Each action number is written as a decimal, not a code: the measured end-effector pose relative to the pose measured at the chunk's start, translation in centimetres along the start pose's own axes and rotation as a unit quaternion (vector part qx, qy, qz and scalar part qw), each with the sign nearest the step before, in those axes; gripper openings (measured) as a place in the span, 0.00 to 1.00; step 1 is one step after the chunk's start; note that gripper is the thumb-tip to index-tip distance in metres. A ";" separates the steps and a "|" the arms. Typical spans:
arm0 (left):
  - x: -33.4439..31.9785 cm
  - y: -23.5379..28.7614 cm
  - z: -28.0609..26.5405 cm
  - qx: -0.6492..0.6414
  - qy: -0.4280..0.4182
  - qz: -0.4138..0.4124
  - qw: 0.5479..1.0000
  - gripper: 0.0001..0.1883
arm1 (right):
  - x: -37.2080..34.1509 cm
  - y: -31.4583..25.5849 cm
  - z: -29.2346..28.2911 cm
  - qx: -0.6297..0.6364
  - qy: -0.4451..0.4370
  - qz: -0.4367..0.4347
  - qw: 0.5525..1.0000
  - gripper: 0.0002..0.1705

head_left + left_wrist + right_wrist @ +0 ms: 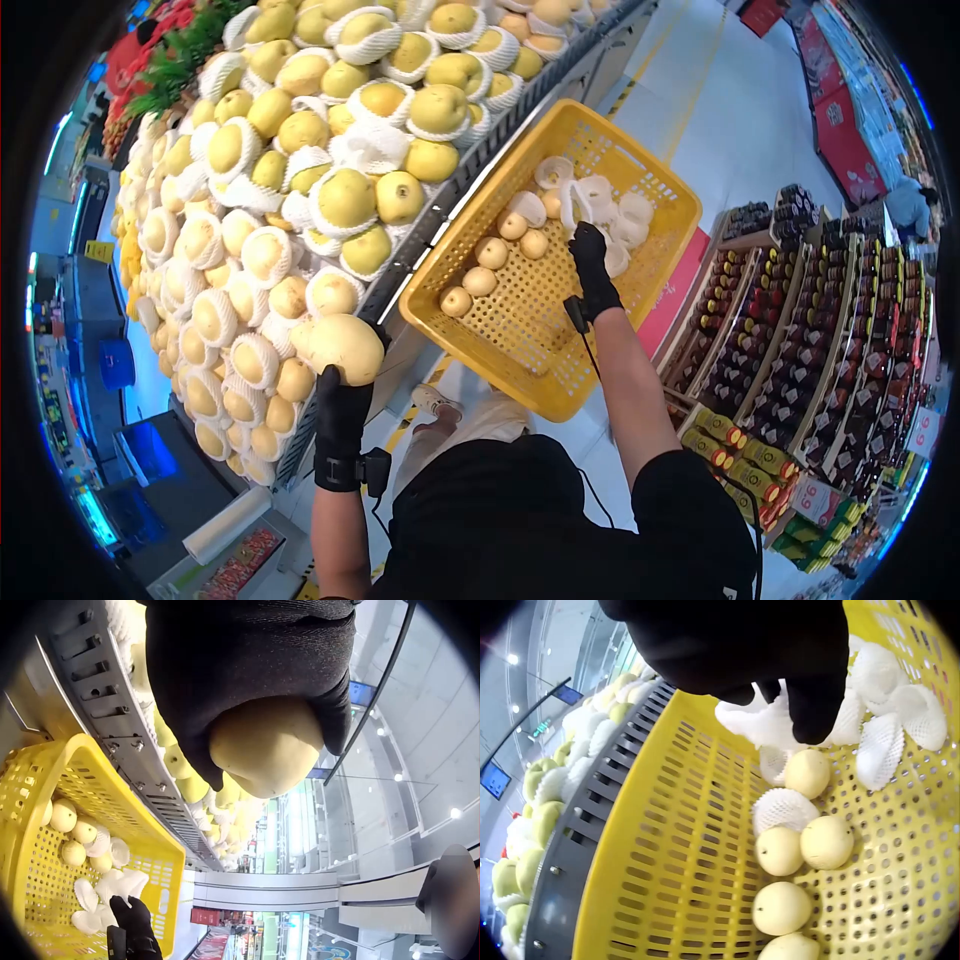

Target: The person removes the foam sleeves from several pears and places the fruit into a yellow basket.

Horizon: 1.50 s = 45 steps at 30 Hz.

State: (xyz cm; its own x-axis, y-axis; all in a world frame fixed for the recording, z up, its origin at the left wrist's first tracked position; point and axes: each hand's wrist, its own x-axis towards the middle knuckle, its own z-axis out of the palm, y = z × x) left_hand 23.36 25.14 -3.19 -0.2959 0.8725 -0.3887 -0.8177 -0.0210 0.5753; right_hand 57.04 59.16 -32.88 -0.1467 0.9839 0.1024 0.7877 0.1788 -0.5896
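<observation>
My left hand (343,408), in a black glove, grips a bare pale-yellow pear (345,348) beside the fruit display. In the left wrist view, fingers and thumb wrap around the pear (266,746) from both sides. Over the yellow plastic crate (475,348), my black-gloved right hand (592,265) pinches a white foam net sleeve (575,205). The right wrist view shows this sleeve (763,724) under the fingertips. Several unwrapped pears (491,252) lie in a loose row on the crate's floor. More foam sleeves (630,220) are heaped at its far end.
A sloped display holds many pears (345,197) in foam sleeves, edged by a grey slotted rail (592,802) alongside the crate. Shelves of jars (780,320) stand to the right, with bottles (735,455) at their near end. A shoe (437,402) shows below the crate.
</observation>
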 end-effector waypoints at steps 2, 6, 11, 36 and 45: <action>-0.3 0.7 -1.5 -0.029 -0.006 0.002 1.000 0.47 | -0.5 -2.4 0.3 0.381 0.011 0.145 0.913 0.14; -1.1 3.0 -4.8 -0.227 -0.047 -0.049 0.971 0.49 | -1.3 -13.2 -6.2 0.567 -0.048 0.330 0.753 0.12; -2.7 5.9 -6.2 0.041 -0.037 0.089 0.994 0.42 | -4.9 -22.9 -8.1 0.449 -0.063 0.135 0.881 0.15; -7.2 17.6 -10.6 0.510 0.111 0.381 0.763 0.46 | -23.6 -60.4 -2.6 0.533 -0.469 -0.067 0.702 0.42; -8.2 20.4 -10.0 0.471 0.016 0.359 0.806 0.42 | -23.6 -61.1 -2.4 0.501 -0.414 -0.057 0.758 0.44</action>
State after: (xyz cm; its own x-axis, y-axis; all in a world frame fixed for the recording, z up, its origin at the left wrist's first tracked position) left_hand 4.15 12.66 4.53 -0.5500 0.7878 0.2772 0.3026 -0.1214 0.9453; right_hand 13.78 24.98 2.66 -0.8312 0.5480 -0.0942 -0.0484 -0.2401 -0.9695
